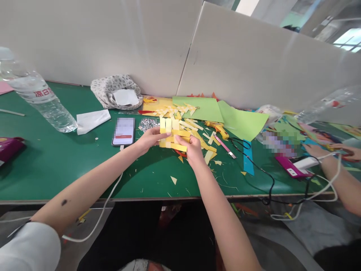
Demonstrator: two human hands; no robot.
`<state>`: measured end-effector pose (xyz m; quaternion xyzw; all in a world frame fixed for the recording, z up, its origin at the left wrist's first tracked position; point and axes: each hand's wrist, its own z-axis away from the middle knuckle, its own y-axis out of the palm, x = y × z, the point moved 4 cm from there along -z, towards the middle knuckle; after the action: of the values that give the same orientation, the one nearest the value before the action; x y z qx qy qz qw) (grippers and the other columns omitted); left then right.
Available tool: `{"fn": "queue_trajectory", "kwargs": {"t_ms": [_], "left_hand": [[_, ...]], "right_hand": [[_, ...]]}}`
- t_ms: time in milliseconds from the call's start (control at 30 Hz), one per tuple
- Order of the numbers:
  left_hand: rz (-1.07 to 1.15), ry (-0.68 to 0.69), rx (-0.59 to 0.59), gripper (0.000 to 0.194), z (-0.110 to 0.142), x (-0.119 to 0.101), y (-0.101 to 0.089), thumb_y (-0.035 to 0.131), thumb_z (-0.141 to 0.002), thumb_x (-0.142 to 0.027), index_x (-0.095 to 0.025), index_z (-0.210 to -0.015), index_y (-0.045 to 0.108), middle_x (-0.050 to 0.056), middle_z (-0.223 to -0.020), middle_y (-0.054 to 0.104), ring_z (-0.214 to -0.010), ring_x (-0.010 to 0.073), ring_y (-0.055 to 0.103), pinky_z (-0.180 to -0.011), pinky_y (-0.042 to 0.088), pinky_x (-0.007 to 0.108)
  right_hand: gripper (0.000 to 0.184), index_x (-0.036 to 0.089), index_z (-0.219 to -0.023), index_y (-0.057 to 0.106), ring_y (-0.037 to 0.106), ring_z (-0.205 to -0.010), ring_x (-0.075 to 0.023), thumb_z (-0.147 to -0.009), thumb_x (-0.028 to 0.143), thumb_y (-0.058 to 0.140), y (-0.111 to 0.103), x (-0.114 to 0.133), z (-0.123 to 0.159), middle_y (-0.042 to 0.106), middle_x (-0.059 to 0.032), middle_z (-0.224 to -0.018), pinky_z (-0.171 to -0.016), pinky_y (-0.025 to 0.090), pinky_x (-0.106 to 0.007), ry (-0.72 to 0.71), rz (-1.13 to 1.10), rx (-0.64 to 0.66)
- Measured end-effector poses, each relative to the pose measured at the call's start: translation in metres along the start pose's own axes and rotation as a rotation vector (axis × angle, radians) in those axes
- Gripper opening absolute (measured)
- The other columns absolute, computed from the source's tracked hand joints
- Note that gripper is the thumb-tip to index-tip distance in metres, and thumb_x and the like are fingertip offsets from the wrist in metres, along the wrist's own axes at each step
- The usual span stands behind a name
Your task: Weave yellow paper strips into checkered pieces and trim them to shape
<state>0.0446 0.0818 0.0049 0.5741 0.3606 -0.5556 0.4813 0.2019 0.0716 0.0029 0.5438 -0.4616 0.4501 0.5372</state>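
Between my hands is a piece of woven yellow paper strips (pixel 168 140), with loose strip ends sticking out at its top and right. My left hand (pixel 152 138) grips its left side, thumb laid across the front. On the right side, my right hand (pixel 192 147) pinches the strips with the thumb on top. Just behind lie loose yellow paper strips (pixel 194 126) and finished woven paper pieces (pixel 175 110). A yellow hot glue gun (pixel 218 129) and a pink craft knife (pixel 224 146) rest to the right of my right hand.
A charging phone (pixel 123 131) and a large water bottle (pixel 42 96) are at left, near a cloth bag (pixel 117 90). Green paper sheets (pixel 199 107) lie at the back. A black cord (pixel 263 170) runs to a purple power strip (pixel 293 167). Another person's hand (pixel 346 151) works at right.
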Motion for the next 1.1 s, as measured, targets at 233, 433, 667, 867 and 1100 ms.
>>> {"fn": "queue_trajectory", "kwargs": {"t_ms": [233,433,667,867,1100], "left_hand": [[0.068,-0.001,-0.057,0.037,0.007,0.01,-0.004,0.075,-0.067,-0.037,-0.013,-0.094,0.068,0.011,-0.101,0.071,-0.087,0.0206,0.067,-0.08,0.055,0.036],[0.047,0.031,-0.083,0.034,0.009,0.009,-0.002,0.075,-0.067,-0.035,-0.013,-0.092,0.069,0.011,-0.099,0.072,-0.086,0.0212,0.068,-0.079,0.055,0.035],[0.028,0.053,-0.061,0.033,0.006,0.012,-0.004,0.075,-0.066,-0.035,-0.014,-0.091,0.07,0.01,-0.094,0.073,-0.084,0.022,0.068,-0.075,0.055,0.033],[0.015,0.07,-0.039,0.033,0.005,0.014,-0.002,0.073,-0.067,-0.035,-0.014,-0.093,0.07,0.01,-0.093,0.073,-0.082,0.0216,0.068,-0.072,0.055,0.032],[-0.013,0.09,-0.04,0.033,0.005,0.013,-0.003,0.074,-0.066,-0.034,-0.014,-0.091,0.069,0.01,-0.092,0.073,-0.082,0.0204,0.068,-0.074,0.053,0.032]], "right_hand": [[0.037,0.018,-0.088,0.07,0.066,-0.07,-0.0175,-0.059,0.039,0.076,0.004,-0.001,0.01,0.072,-0.0024,-0.081,-0.07,0.052,-0.032,0.009,0.145,0.179],[0.033,0.019,-0.086,0.069,0.065,-0.076,-0.0189,-0.062,0.041,0.074,-0.002,0.003,0.008,0.07,-0.0023,-0.079,-0.072,0.051,-0.033,-0.132,0.181,0.101],[0.029,0.02,-0.079,0.066,0.063,-0.074,-0.0188,-0.067,0.046,0.07,-0.006,-0.004,0.004,0.068,-0.0018,-0.076,-0.068,0.05,-0.031,-0.127,0.277,0.125],[0.033,0.02,-0.085,0.061,0.062,-0.075,-0.0179,-0.069,0.049,0.067,-0.005,-0.001,0.006,0.066,-0.0025,-0.082,-0.068,0.051,-0.031,-0.2,0.341,0.107],[0.03,0.022,-0.093,0.063,0.064,-0.082,-0.019,-0.071,0.042,0.067,-0.005,-0.003,0.003,0.065,-0.0048,-0.101,-0.073,0.053,-0.034,-0.276,0.413,0.125]]}}
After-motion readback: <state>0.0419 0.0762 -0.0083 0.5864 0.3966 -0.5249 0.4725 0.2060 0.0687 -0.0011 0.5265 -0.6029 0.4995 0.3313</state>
